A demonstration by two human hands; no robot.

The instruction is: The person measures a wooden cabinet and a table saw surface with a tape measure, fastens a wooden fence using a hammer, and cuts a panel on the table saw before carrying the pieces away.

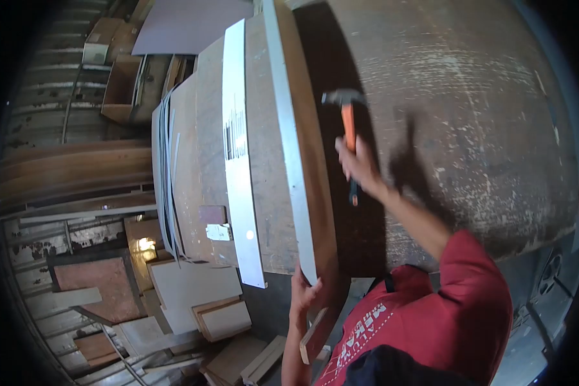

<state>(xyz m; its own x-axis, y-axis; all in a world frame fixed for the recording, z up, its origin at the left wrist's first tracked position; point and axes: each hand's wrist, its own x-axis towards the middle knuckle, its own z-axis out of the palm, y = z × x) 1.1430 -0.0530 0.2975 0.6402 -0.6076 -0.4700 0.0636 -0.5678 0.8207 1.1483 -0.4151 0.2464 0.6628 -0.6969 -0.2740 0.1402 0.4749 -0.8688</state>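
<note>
My right hand (pixel 360 162) is wrapped round the orange and black handle of a hammer (pixel 349 122). The hammer's metal head points away from me, above the brown worn table (pixel 457 128). A long wooden board with a pale edge (pixel 291 141) stands on its side across the table. At the near end of this board, my left hand (pixel 306 289) grips its edge, with the fingers partly hidden. Left of the board, a white strip (pixel 241 186) with dark marks lies flat on the table.
Thin grey strips (pixel 167 167) hang along the table's left edge. A small brown block (pixel 213 214) lies beside the white strip. Board offcuts (pixel 225 320) and a reddish panel (pixel 96 286) are at the lower left. An open wooden box (pixel 121 87) is at the upper left.
</note>
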